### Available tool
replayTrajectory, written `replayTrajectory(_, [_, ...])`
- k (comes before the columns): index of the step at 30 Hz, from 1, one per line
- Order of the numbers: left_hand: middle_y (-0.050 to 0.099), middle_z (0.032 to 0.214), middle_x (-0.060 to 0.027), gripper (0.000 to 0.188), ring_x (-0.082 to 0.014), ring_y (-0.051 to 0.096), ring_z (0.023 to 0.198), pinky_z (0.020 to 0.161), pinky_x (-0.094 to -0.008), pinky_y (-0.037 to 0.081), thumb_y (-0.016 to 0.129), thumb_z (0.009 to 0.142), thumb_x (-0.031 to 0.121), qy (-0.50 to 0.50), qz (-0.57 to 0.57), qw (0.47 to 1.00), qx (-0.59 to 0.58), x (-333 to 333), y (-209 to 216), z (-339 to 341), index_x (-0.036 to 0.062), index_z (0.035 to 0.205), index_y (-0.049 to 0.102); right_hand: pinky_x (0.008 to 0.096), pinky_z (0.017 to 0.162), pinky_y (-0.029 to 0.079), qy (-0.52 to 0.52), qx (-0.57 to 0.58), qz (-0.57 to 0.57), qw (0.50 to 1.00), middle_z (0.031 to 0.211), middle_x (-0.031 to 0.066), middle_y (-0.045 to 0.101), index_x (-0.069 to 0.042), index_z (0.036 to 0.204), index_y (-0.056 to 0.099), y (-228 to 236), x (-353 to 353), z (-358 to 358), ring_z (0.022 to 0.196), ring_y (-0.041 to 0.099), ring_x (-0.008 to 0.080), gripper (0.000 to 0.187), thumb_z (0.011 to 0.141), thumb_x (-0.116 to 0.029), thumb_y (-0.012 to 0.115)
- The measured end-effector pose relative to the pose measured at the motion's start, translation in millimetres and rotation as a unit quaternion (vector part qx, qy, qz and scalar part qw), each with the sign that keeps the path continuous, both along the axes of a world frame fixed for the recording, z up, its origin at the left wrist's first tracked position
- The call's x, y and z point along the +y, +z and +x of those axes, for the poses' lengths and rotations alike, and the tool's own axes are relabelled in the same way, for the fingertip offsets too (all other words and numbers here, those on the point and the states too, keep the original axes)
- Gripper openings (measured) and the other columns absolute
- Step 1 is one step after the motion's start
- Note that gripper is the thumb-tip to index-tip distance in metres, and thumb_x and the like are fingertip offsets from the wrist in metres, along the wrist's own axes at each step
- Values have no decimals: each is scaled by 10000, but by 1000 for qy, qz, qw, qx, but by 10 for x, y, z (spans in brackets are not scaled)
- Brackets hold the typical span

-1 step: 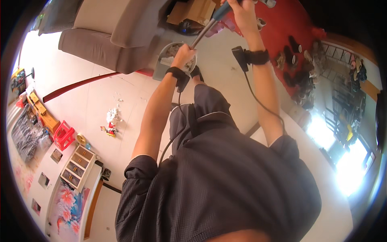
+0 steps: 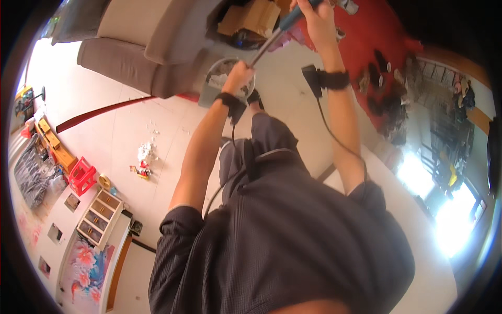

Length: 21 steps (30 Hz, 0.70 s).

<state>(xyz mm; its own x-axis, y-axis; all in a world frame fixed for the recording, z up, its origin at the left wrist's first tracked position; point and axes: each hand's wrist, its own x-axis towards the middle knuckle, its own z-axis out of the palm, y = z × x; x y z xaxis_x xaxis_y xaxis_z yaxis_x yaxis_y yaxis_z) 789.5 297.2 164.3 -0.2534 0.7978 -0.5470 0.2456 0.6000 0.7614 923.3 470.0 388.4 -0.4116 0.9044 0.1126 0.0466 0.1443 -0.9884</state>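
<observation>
With my left hand wrapped around its shaft, a long metal pole slants up to the right. My right hand grips the dark blue sleeve at its upper end, partly cut off by the picture's top edge. The pole's lower end is hidden behind my left hand, so its kind cannot be told. Just beyond that hand stands a grey container with pale and dark bits inside. Left of my left forearm, white scraps lie heaped on the floor beside a red and yellow wrapper.
A grey-brown sofa fills the far left, with an open cardboard box to its right. Shoes lie on a red mat at the far right. A red plastic stool and a small cabinet stand at left.
My left hand has come very slightly nearer to me. Both hands keep their hold on the pole.
</observation>
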Motion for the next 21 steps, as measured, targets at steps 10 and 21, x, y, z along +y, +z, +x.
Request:
replayTrajectory(10, [634, 1008, -297, 419, -388, 615, 1019, 858, -440, 474, 645, 772, 305, 21, -47, 999, -3, -131, -34, -26, -56, 981, 611, 316, 739, 445, -14, -43, 81, 996, 829, 35, 583, -38, 1043, 539, -16, -182, 29, 791, 541, 148, 166, 940, -160, 582])
replayTrajectory(21, [630, 705, -196, 291, -273, 626, 678, 653, -399, 471, 647, 751, 253, 43, 71, 996, 24, -1237, 254, 123, -31, 813, 642, 256, 769, 461, 210, 33, 42, 976, 835, 36, 614, -36, 939, 544, 512, -1338, 12, 810, 576, 108, 181, 897, -168, 661])
